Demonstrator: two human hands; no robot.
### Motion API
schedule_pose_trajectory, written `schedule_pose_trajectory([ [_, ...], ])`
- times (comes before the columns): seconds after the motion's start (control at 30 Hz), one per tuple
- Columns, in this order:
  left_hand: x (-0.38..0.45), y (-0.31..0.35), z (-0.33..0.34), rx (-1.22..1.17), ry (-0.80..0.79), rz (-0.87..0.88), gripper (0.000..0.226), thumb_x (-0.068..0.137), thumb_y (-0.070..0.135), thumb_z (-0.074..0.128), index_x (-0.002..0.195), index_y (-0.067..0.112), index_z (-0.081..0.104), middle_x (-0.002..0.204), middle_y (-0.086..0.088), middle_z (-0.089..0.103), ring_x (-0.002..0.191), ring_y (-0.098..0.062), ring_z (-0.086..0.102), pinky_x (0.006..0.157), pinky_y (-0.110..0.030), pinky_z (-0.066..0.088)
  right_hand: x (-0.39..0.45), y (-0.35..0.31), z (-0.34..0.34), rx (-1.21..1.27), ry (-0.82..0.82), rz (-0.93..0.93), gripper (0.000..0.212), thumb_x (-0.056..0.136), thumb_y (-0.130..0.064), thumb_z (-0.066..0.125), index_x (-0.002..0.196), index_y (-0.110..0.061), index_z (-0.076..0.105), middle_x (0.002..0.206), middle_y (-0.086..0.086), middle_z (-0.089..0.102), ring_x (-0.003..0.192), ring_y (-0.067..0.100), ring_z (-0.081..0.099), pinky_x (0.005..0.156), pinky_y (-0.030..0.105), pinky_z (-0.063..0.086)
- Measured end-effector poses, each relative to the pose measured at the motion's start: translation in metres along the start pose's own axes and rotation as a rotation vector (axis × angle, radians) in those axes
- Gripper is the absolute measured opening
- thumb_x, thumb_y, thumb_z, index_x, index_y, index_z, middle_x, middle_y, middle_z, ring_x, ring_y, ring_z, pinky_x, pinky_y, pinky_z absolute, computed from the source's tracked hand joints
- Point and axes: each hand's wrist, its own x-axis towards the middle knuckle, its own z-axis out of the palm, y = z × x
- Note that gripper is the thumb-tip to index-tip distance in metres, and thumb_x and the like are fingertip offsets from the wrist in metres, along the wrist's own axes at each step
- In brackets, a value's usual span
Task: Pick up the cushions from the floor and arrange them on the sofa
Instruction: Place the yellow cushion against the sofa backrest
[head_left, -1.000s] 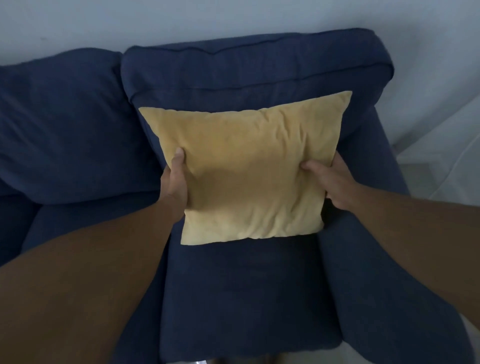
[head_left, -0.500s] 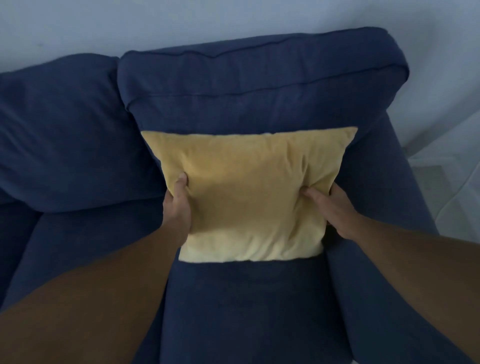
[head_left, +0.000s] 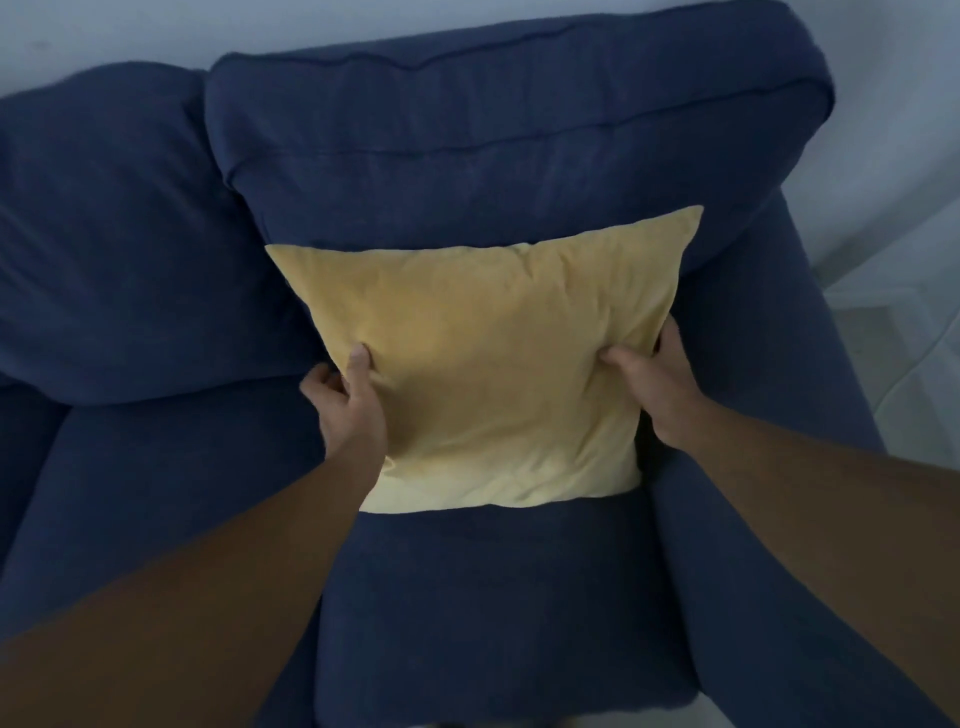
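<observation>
1. The sofa (head_left: 467, 597) fills most of my view: dark blue fabric, with the right-hand seat directly below me and its padded armrest (head_left: 779, 519) running along my right side.
2. Behind the seat stands the right back cushion (head_left: 519, 145), upright and plump, with a piped seam across its top. A second back cushion (head_left: 114, 234) sits just beside it on my left, the two touching along their edges.
3. A pale wall (head_left: 104, 36) shows above the sofa back, and a strip of light floor (head_left: 893, 338) appears beyond the armrest.
4. The yellow cushion (head_left: 493, 374) is on the sofa: its lower edge rests on the seat, and it tilts back so that its upper part leans against the right back cushion. Its top right corner pokes up higher than the left one.
5. My left hand (head_left: 348, 410) grasps the cushion's left edge, thumb pressed into the front face, the other fingers curled round behind.
6. My right hand (head_left: 660, 384) grasps the right edge the same way, thumb on the front, the rest of the fingers (head_left: 670, 338) wrapped round the side between cushion and armrest.
</observation>
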Motion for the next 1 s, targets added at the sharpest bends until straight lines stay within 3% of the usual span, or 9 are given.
schedule_pose_trajectory([
  [0.1,-0.010,-0.006,-0.005,0.288,0.106,0.370,0.091,0.096,0.057,0.065,0.168,0.022,0.022,0.177,-0.001,0.025,0.164,-0.025,0.023,0.135,-0.048,0.017,-0.002,-0.008,0.007,-0.106,0.174,-0.176,0.105,0.088,-0.020,0.078,0.170,-0.033,0.013,0.162,-0.007,0.037,0.138,0.013,0.042,0.114,0.039,0.037],
  [0.2,-0.006,-0.015,-0.011,0.729,-0.070,0.935,0.094,0.092,0.059,0.064,0.168,0.017,0.028,0.180,-0.007,0.020,0.168,-0.030,0.013,0.134,-0.042,-0.008,-0.007,-0.002,0.021,-0.570,0.382,-0.707,0.090,0.092,-0.035,0.072,0.167,-0.015,0.028,0.171,0.012,0.031,0.157,0.030,0.032,0.125,0.053,0.031],
  [0.3,0.003,-0.012,0.006,1.043,-0.173,1.411,0.088,0.096,0.062,0.061,0.166,0.016,0.033,0.177,-0.016,0.030,0.164,-0.042,0.026,0.133,-0.061,0.004,-0.012,0.002,0.044,-0.930,0.164,-1.136,0.077,0.094,-0.043,0.066,0.162,-0.017,0.043,0.169,0.020,0.035,0.158,0.040,0.029,0.125,0.062,0.027],
  [0.43,0.029,0.013,0.028,1.357,-0.146,1.567,0.098,0.095,0.074,0.052,0.170,0.018,0.024,0.179,-0.017,0.025,0.163,-0.047,0.025,0.126,-0.075,0.011,-0.001,-0.009,0.057,-1.325,-0.024,-1.143,0.088,0.095,-0.065,0.056,0.169,-0.030,0.024,0.177,0.014,0.016,0.163,0.038,0.014,0.128,0.063,0.014],
  [0.53,0.053,0.033,0.024,1.475,-0.161,1.510,0.094,0.098,0.082,0.040,0.172,0.028,0.019,0.182,-0.012,0.017,0.166,-0.046,0.017,0.122,-0.081,0.004,0.021,-0.027,0.044,-1.406,-0.013,-0.885,0.098,0.092,-0.083,0.041,0.169,-0.040,-0.001,0.179,0.011,-0.003,0.165,0.033,-0.004,0.130,0.059,0.000],
  [0.63,0.061,0.046,0.019,1.450,-0.168,1.232,0.086,0.101,0.081,0.030,0.172,0.037,0.008,0.184,-0.004,0.001,0.169,-0.041,-0.001,0.121,-0.082,-0.004,0.036,-0.044,0.025,-1.237,0.071,-0.630,0.109,0.084,-0.091,0.043,0.169,-0.039,-0.001,0.179,0.011,-0.007,0.165,0.031,-0.008,0.130,0.057,-0.001],
  [0.83,0.060,0.043,-0.002,0.939,-0.089,0.772,0.069,0.105,0.068,0.037,0.167,0.040,0.023,0.184,0.005,-0.003,0.169,-0.031,-0.013,0.125,-0.072,-0.013,0.042,-0.038,-0.004,-0.621,0.343,-0.434,0.099,0.089,-0.076,0.055,0.168,-0.030,0.019,0.177,0.000,0.019,0.161,0.023,0.022,0.127,0.054,0.023],
  [0.93,0.062,0.055,-0.002,0.446,0.009,0.505,0.089,0.101,0.066,0.051,0.172,0.027,0.014,0.182,-0.001,0.011,0.167,-0.026,0.014,0.132,-0.059,0.011,0.044,-0.040,-0.012,-0.092,0.304,-0.188,0.094,0.095,-0.063,0.063,0.170,-0.027,0.018,0.170,-0.002,0.033,0.149,0.018,0.043,0.121,0.040,0.038],
  [1.0,0.071,0.071,-0.001,0.108,0.026,0.292,0.084,0.104,0.058,0.053,0.171,0.025,0.016,0.170,0.003,0.036,0.147,-0.016,0.043,0.127,-0.043,0.033,0.045,-0.048,-0.012,0.005,0.154,-0.104,0.070,0.100,-0.055,0.064,0.160,-0.027,0.041,0.150,-0.007,0.054,0.129,0.013,0.057,0.111,0.040,0.047],
])
